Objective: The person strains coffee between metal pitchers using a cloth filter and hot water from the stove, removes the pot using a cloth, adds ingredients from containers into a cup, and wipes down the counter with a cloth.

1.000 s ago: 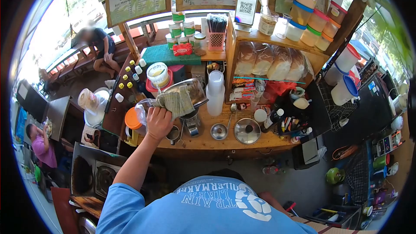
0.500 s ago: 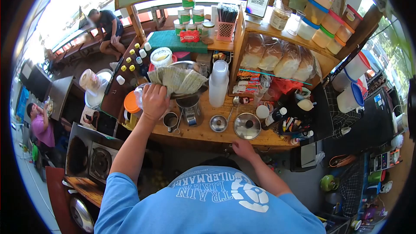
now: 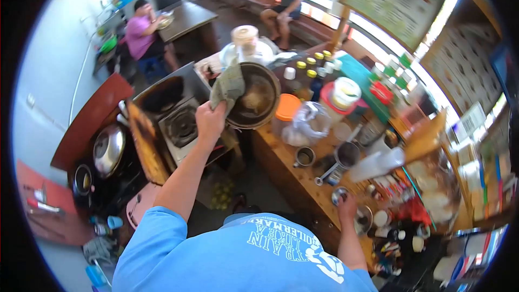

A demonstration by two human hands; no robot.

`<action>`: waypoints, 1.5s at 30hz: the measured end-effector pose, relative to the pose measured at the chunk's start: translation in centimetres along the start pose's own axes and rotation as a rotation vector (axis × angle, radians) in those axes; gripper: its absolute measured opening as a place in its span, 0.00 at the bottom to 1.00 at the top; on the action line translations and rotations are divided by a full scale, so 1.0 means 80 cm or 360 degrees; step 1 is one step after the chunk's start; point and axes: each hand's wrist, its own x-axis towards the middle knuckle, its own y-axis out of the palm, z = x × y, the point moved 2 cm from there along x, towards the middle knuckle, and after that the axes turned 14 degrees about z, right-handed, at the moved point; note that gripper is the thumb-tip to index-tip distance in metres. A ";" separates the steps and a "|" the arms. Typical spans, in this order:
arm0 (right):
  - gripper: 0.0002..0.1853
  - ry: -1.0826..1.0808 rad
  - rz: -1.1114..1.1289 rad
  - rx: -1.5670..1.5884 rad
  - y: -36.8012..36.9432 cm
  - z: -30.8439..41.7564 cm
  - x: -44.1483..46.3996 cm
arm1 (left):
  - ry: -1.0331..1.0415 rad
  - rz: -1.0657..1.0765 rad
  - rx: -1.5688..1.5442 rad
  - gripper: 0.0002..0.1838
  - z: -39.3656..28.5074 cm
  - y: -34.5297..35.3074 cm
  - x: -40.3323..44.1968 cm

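My left hand [image 3: 210, 121] is closed round a folded greenish cloth [image 3: 229, 87] at the side of a round metal pot [image 3: 254, 96]. The pot is tilted so its stained inside shows, and it hangs between the stove [image 3: 181, 124] and the wooden counter [image 3: 270, 148]. My right hand [image 3: 346, 205] is low over the counter at a small metal lid [image 3: 340, 195], with its fingers blurred. Near it lies a glass lid [image 3: 363, 219]. A metal mug [image 3: 305, 156] and a long-handled strainer pot [image 3: 346, 155] stand further left.
An orange-lidded container [image 3: 288, 107], a plastic bag [image 3: 309, 124] and several bottles [image 3: 308, 73] stand on the counter. Stacked plastic cups [image 3: 378, 163] lean right. Two people sit beyond, one at a table [image 3: 189, 20]. A large domed lid [image 3: 109, 150] is at the left.
The view has swung left. My left hand has carried the cloth and pot from above the counter toward the stove, and the pot's inside now shows. My right hand has come up over the counter.
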 end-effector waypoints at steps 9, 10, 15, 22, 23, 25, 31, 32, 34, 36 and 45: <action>0.14 0.0184 -0.0318 0.0088 -0.008 0.032 -0.009 | -0.0733 -0.0658 0.0178 0.21 0.323 -0.187 0.070; 0.14 0.0194 -0.0310 0.0077 -0.010 0.035 -0.016 | -0.0919 -0.0705 0.0201 0.21 0.349 -0.192 0.075; 0.15 0.0301 -0.0735 0.0060 -0.043 0.057 -0.053 | -0.1283 -0.0720 0.0115 0.23 0.431 -0.179 0.092; 0.15 0.0346 -0.1225 0.0086 -0.107 0.126 -0.064 | -0.1370 -0.0363 0.0357 0.33 0.446 -0.178 0.098; 0.15 0.0324 -0.1301 0.0039 -0.115 0.143 -0.063 | -0.1366 -0.0362 0.0353 0.33 0.437 -0.186 0.094; 0.16 0.0327 -0.1386 -0.0004 -0.127 0.172 -0.060 | -0.1332 -0.0217 0.0650 0.36 0.415 -0.205 0.089; 0.17 0.0303 -0.1461 -0.0040 -0.139 0.211 -0.060 | -0.0087 -0.0177 0.1296 0.15 0.308 -0.258 0.082; 0.18 0.0300 -0.1459 -0.0070 -0.141 0.222 -0.061 | -0.0086 -0.0146 0.1287 0.15 0.282 -0.255 0.079; 0.17 0.0322 -0.1448 -0.0083 -0.146 0.228 -0.063 | -0.0050 0.0355 0.1277 0.12 0.242 -0.229 0.073; 0.17 0.0329 -0.1429 -0.0082 -0.148 0.240 -0.062 | -0.0064 0.0552 0.1022 0.10 0.226 -0.173 0.063; 0.16 0.0294 -0.1331 -0.0238 -0.166 0.280 -0.059 | 0.0520 0.0770 0.1481 0.09 0.429 0.049 0.071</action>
